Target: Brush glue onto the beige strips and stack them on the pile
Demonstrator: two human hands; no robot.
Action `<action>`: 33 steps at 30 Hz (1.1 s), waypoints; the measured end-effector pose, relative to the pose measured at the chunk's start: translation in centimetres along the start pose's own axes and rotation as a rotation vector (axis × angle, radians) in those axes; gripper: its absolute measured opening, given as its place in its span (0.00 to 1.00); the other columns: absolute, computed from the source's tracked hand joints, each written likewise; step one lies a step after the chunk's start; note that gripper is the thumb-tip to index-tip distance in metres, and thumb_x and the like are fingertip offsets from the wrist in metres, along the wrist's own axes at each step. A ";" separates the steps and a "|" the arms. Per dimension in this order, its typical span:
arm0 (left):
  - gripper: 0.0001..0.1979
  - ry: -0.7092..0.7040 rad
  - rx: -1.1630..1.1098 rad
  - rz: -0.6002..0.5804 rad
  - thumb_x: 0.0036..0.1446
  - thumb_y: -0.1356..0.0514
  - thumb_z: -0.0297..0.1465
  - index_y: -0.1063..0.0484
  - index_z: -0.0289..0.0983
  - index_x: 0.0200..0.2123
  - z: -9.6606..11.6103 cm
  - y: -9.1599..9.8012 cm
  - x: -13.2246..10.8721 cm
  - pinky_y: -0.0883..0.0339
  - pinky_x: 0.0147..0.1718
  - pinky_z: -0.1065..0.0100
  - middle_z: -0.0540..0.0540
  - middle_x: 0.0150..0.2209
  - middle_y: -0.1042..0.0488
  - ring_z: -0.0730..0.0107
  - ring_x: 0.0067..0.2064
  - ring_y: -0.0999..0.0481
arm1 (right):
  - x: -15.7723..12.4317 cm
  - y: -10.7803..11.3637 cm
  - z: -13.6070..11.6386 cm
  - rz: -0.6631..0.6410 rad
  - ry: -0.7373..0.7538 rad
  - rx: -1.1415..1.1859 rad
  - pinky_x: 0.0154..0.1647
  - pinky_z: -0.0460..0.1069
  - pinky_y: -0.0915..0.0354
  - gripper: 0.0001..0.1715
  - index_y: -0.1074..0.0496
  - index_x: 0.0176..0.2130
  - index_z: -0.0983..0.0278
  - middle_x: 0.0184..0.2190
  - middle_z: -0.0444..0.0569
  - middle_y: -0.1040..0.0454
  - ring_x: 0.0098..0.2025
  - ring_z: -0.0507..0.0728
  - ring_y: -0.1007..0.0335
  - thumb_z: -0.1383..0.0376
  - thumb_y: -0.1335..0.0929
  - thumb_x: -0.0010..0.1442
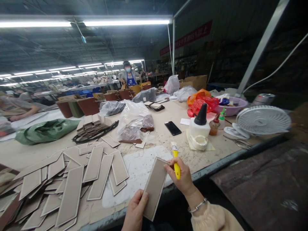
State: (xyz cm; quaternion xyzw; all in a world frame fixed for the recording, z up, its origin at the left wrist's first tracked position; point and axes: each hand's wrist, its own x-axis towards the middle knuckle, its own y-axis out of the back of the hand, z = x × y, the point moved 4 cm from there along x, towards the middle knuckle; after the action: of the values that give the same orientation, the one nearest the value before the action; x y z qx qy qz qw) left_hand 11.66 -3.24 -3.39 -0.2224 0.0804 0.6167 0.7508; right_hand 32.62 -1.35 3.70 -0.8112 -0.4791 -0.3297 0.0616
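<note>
My left hand [135, 207] grips the lower left edge of a flat taupe rectangular panel [156, 184] with a pale border, thumb on its face. The panel is tilted over the table's front edge. My right hand [182, 175] holds a yellow-handled brush [177, 166], bristles pointing up and away from the panel. Its thumb and fingertips are at the panel's upper right corner and seem to pinch it. A heap of similar panels [69, 194] lies to the left. Beyond the brush stands a white bottle [199, 128] with a black cone cap, a cup of white paste [200, 142] before it.
A white sheet [144, 160] lies under the work area. Farther back are a phone [172, 128], a clear plastic bag [133, 118] and stacked pieces [92, 126]. A white fan [263, 120] and scissors [240, 142] sit right. A person [130, 77] stands across the table.
</note>
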 end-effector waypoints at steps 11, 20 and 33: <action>0.25 0.018 -0.035 0.021 0.42 0.33 0.51 0.37 0.37 0.26 -1.1 0.1 0.4 0.46 0.22 0.75 0.52 0.21 0.32 0.76 0.22 0.37 | 0.0 -0.5 0.6 -0.024 -0.083 0.140 0.36 0.48 0.28 0.08 0.38 0.34 0.59 0.33 0.48 0.22 0.36 0.55 0.24 0.62 0.32 0.59; 0.26 0.026 -0.002 0.022 0.41 0.33 0.53 0.37 0.37 0.26 -0.7 -0.1 0.2 0.47 0.21 0.74 0.53 0.20 0.33 0.76 0.21 0.39 | -0.1 0.0 1.3 0.083 -0.034 0.019 0.34 0.49 0.27 0.10 0.38 0.31 0.58 0.31 0.48 0.22 0.35 0.57 0.23 0.62 0.32 0.61; 0.27 -0.094 0.228 -0.019 0.43 0.36 0.55 0.37 0.36 0.21 -0.1 0.2 0.1 0.52 0.24 0.73 0.55 0.19 0.43 0.76 0.24 0.46 | 0.4 -0.3 0.2 -0.068 -0.054 0.080 0.37 0.48 0.27 0.09 0.38 0.33 0.58 0.33 0.47 0.22 0.36 0.56 0.23 0.61 0.32 0.60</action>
State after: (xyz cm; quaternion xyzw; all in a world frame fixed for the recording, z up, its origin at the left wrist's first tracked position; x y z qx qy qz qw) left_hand 11.48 -3.20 -3.58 -0.1070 0.1126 0.6061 0.7801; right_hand 32.58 -0.77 3.74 -0.7999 -0.5207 -0.2901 0.0696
